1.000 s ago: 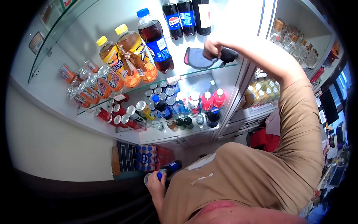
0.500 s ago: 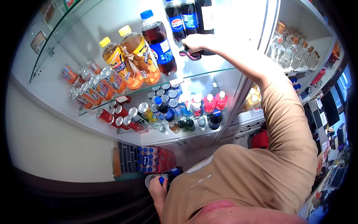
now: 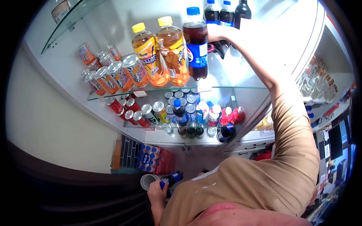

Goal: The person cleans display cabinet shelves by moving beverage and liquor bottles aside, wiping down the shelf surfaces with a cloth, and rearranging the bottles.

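Observation:
At lower left my left hand (image 3: pixel 156 192) is closed around the blue-capped neck of a dark cola bottle (image 3: pixel 174 178), which points away to the right. Just beyond these fingers is the open rim of a white round container (image 3: pixel 149 175). My right hand (image 3: pixel 215 33) reaches onto the upper glass shelf, beside a large blue-capped Pepsi bottle (image 3: pixel 195 47). That bottle hides my right fingers, so their grip cannot be made out. Below the right wrist lies a black and pink object (image 3: pixel 218 49), resembling scissors.
Two yellow-capped tea bottles (image 3: pixel 171 52) and several orange cans (image 3: pixel 120 75) stand left of the Pepsi. Smaller cola bottles (image 3: pixel 226 16) are behind. The lower shelf holds red cans (image 3: pixel 139 119) and red bottles (image 3: pixel 227 117). Packed bottles (image 3: pixel 148 158) sit below.
The view has shifted, so the shelves appear farther right. My right hand has moved left, away from the black and pink object and partly behind the large Pepsi bottle. My left hand keeps its hold.

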A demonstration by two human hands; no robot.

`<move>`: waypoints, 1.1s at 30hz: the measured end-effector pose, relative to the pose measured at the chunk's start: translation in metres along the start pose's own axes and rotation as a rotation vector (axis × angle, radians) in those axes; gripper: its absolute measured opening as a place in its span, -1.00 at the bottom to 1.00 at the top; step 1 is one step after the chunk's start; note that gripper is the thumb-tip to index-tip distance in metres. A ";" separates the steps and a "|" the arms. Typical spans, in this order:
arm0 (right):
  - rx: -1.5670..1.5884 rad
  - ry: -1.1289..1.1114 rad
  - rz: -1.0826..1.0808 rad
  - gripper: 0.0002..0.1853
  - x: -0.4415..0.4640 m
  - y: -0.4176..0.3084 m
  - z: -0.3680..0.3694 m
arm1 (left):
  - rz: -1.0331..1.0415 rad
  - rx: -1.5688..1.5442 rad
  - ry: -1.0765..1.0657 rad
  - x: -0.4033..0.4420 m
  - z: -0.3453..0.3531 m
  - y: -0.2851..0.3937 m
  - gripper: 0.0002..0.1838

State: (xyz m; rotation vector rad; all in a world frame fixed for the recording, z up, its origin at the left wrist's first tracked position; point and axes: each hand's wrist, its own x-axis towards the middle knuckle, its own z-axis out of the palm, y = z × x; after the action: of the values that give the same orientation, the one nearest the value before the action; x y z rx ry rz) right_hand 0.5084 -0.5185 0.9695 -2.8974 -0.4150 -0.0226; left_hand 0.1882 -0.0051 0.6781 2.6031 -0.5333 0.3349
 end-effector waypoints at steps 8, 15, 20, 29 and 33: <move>0.052 0.247 0.087 -0.66 0.133 0.036 0.061 | -0.369 0.062 -0.265 -0.037 0.034 -0.034 -0.53; -0.039 0.161 0.029 -0.65 0.120 0.048 0.071 | -0.482 -0.015 -0.316 -0.011 0.007 0.007 -0.63; -0.112 -0.162 -0.128 -0.64 0.045 0.032 0.041 | -0.343 0.012 -0.213 -0.013 0.017 -0.006 -0.67; -0.523 -0.674 0.190 -0.60 -0.108 -0.052 -0.022 | 0.186 0.058 0.097 0.003 0.024 -0.022 -0.63; 0.221 0.025 -0.030 -0.17 -0.119 -0.064 0.020 | 0.220 0.016 0.127 0.004 0.021 -0.020 -0.64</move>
State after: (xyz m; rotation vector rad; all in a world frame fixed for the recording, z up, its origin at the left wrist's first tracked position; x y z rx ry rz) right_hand 0.3763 -0.4868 0.9582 -2.6705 -0.4279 -0.0166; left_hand 0.2033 -0.0004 0.6539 2.5212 -0.7765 0.5745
